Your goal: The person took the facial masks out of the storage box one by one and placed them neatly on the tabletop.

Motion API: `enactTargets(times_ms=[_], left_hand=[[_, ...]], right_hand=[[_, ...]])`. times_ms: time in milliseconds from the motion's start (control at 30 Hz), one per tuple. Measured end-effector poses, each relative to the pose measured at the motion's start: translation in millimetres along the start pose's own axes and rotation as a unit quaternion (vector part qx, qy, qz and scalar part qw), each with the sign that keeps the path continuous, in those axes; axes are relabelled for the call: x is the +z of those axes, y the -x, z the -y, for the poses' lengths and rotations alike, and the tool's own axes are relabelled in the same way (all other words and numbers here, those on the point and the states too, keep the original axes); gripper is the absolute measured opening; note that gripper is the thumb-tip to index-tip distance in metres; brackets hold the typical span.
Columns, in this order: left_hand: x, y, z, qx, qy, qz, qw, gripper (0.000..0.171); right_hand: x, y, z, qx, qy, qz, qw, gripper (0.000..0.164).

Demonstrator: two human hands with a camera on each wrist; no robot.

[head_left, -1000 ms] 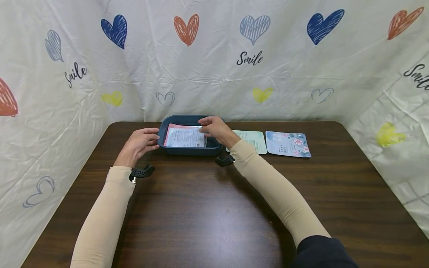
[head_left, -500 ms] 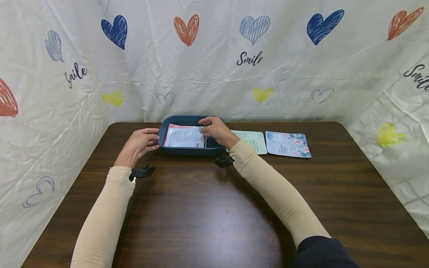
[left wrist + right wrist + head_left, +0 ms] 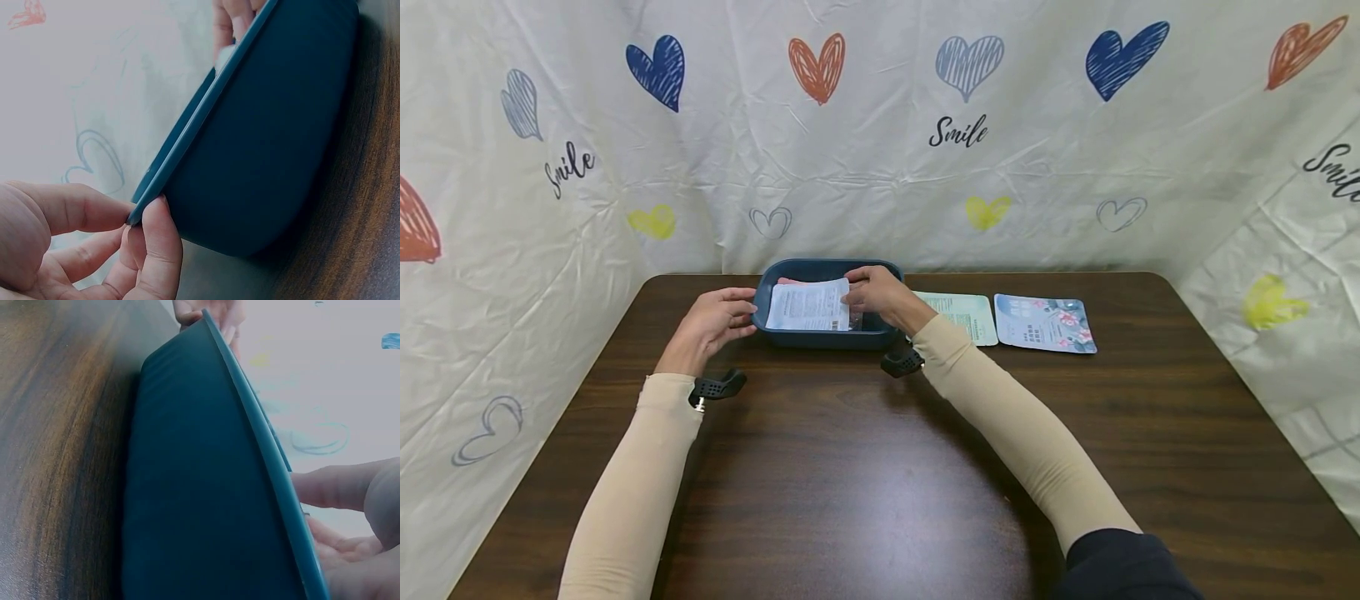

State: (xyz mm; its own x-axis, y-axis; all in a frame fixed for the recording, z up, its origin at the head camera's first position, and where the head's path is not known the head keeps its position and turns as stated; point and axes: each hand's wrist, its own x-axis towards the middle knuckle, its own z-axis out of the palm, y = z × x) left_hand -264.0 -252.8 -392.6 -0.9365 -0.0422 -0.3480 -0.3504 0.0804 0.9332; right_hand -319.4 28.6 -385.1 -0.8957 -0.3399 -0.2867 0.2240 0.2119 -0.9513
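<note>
A dark blue plastic basin [image 3: 823, 339] stands at the back of the table. My left hand [image 3: 707, 321] pinches its left rim between thumb and fingers, seen close in the left wrist view. Inside the basin, a pale blue sheet-mask packet [image 3: 808, 306] with fine print lies over a pink packet [image 3: 786, 281], whose edge peeks out behind it. My right hand [image 3: 883, 293] reaches over the basin's right side and pinches the pale blue packet's right edge. In the right wrist view the basin's wall [image 3: 194, 469] hides the packets.
To the right of the basin lie a light green packet [image 3: 966, 317], partly behind my right wrist, and a blue floral packet [image 3: 1045, 323]. The brown wooden table [image 3: 820, 467] meets a white cloth backdrop [image 3: 880, 167] printed with hearts.
The pale blue packet has shifted slightly left and up, covering more of the pink one. My right fingers have moved slightly with it; my left hand stays on the rim.
</note>
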Motion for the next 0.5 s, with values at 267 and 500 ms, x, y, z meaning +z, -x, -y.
enactTargets(times_ms=[267,500], left_hand=[[-0.4,-0.4,0.8,0.004,-0.002,0.002,1.0,0.05],[0.3,-1.6,1.8,0.002,0.008,0.004,1.0,0.05]], right_hand=[[2.8,3.4,-0.3,-0.005,0.053,0.046,0.998,0.041],[2.4,5.0,-1.4,-0.023,0.049,0.034,0.998,0.042]])
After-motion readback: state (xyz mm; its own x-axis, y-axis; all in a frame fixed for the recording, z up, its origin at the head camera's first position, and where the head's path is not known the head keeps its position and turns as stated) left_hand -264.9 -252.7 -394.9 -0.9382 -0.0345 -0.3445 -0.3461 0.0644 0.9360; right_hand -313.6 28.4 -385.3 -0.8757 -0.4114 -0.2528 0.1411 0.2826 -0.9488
